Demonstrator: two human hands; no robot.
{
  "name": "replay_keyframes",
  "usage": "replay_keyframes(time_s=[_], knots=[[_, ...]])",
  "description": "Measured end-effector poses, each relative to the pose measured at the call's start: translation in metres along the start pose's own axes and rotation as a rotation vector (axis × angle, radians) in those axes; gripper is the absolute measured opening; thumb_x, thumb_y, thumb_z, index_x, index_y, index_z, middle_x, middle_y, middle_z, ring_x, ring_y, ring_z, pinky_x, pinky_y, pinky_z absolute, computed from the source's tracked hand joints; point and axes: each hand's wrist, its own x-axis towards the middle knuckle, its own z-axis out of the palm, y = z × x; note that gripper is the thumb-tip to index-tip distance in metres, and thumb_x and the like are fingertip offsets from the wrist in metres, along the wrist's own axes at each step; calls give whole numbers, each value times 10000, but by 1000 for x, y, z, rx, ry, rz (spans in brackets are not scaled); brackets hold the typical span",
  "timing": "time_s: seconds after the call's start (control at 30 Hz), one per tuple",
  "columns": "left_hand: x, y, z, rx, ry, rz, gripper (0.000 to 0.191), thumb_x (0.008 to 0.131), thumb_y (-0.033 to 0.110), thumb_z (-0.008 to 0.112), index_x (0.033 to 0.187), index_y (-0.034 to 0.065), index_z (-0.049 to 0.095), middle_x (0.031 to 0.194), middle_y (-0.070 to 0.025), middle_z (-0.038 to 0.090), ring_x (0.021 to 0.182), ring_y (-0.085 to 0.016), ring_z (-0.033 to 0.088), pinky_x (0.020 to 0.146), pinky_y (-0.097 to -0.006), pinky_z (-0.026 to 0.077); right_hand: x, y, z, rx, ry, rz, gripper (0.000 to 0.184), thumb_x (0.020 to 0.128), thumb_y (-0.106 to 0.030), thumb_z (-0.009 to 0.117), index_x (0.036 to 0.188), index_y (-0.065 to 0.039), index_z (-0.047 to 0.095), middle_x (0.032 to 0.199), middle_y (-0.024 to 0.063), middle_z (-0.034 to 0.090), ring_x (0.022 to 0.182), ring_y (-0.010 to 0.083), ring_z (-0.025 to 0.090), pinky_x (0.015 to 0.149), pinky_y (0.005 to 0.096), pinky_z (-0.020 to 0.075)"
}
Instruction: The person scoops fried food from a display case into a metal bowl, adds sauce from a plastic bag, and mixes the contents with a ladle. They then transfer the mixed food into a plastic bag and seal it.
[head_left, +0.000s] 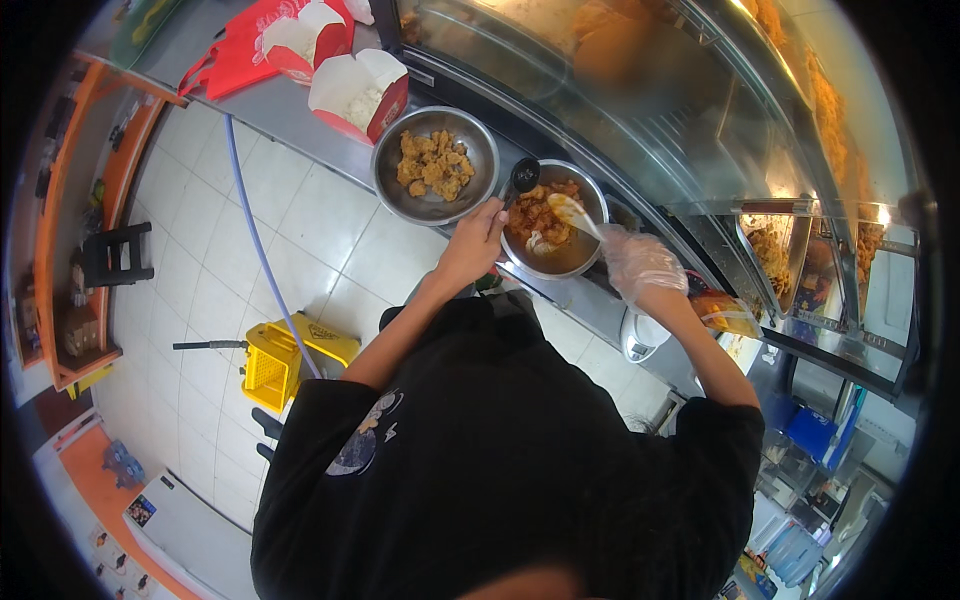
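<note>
My left hand (475, 238) is bare and holds the handle of a black scoop (525, 175) at the left rim of a steel mixing bowl (553, 274). The scoop's round cup sits over that bowl's far left edge. Sauce-coated fried chicken pieces (534, 211) lie in the bowl. My right hand (641, 262), in a clear plastic glove, grips a white spoon (574, 214) whose sauce-smeared end is over the chicken. Left of this bowl stands a second steel bowl (386, 176) with uncoated fried chicken pieces (435, 165).
Red-and-white cartons of rice (360, 105) and a red bag (244, 56) stand on the counter at the far left. A glass display case (525, 67) borders the bowls' far side. A white scale (643, 335) sits below my right forearm. A yellow mop bucket (274, 367) stands on the floor.
</note>
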Motion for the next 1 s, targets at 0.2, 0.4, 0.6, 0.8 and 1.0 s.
replay_keyframes(time_s=[0.2, 0.4, 0.6, 0.8, 1.0], knots=[[2, -6, -1, 64, 15, 60, 222, 997, 208, 422, 988, -4, 487, 846, -107, 523, 647, -151, 611, 539, -298, 571, -5, 6, 10, 257, 190, -8, 269, 915, -188, 439, 1158, -115, 529, 893, 247, 636, 844, 440, 619, 759, 528, 487], [-1, -10, 3, 11, 29, 50, 217, 999, 215, 415, 993, 6, 469, 842, -108, 524, 639, -170, 629, 545, -313, 580, 6, -11, 39, 318, 131, -24, 263, 930, -247, 450, 1148, -158, 568, 867, 245, 638, 807, 433, 618, 724, 513, 488], [-5, -5, 4, -101, 10, -47, 212, 1001, 227, 411, 1017, 20, 451, 859, -108, 531, 685, -178, 650, 566, -316, 592, -21, 4, 57, 437, 60, -177, 259, 909, -240, 493, 1136, -187, 606, 878, 238, 637, 819, 425, 620, 728, 497, 488], [-5, 1, 2, -131, -23, -84, 216, 1001, 237, 413, 1012, 25, 450, 857, -99, 529, 686, -171, 649, 568, -311, 591, 1, 7, 37, 122, 62, -171, 269, 931, -201, 418, 1145, -156, 574, 881, 226, 647, 827, 421, 628, 738, 515, 491], [-6, 4, 0, -129, -45, -94, 231, 1003, 248, 407, 1023, 23, 454, 885, -97, 524, 686, -169, 644, 574, -310, 589, -2, 17, 8, 196, 158, -55, 232, 935, -199, 418, 1096, -121, 566, 845, 230, 647, 781, 408, 638, 695, 513, 510]])
